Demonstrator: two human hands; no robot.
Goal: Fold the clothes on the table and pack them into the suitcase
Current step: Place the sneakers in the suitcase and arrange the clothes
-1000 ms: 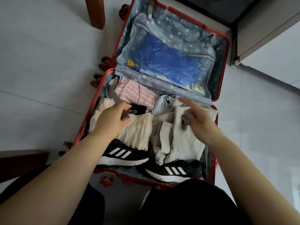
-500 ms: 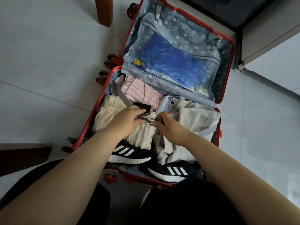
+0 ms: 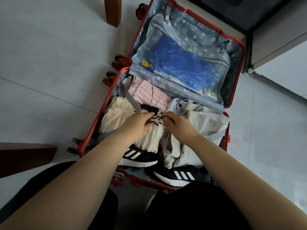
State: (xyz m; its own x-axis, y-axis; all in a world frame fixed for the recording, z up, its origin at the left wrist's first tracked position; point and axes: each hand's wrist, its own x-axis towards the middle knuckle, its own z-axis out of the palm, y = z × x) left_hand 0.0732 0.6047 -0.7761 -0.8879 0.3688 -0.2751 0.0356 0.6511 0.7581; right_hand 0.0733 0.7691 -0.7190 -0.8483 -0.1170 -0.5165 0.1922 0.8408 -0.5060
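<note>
Within the last second the two hands have been brought together: the right hand [image 3: 179,125], which had been out over the beige garment [image 3: 201,123] at centre right, is now set against the left hand [image 3: 136,123] at the middle of the frame, over the lower half of the open suitcase [image 3: 101,113]. The buckle [image 3: 157,121] of the packing strap is pinched between them, one end by the curled fingers of each hand, and the grey strap [image 3: 131,98] is drawn up-left from the left hand across the folded clothes. From this it may be judged that the packing is all but done and only the fastening remains. The clothes are already laid in the case: a cream garment [image 3: 116,113] at centre left, a pink striped garment [image 3: 147,93] above it and the beige one to the right (two black sneakers [image 3: 137,156] are tucked along the lower edge). Whether the buckle halves have been clicked home cannot be told, since the join is covered by fingertips. The table is out of frame, so any unfolded clothes cannot be checked, and the near rim of the case is cut off by dark clothing.
</note>
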